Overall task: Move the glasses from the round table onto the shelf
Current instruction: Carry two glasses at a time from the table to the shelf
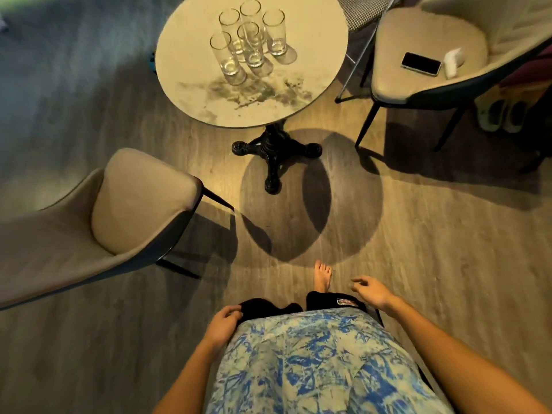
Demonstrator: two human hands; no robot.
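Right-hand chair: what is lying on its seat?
On the right-hand chair seat lie a dark phone, screen up, and a small white object beside it; what that object is cannot be told. Under the chair, pale shoes show partly.

A beige padded chair (125, 210) stands on the wood-look floor (418, 234) at the left, another beige chair (433, 49) at the upper right carries a dark phone (421, 64) beside a small white object (452, 62), and pale shoes (501, 115) sit beneath it.
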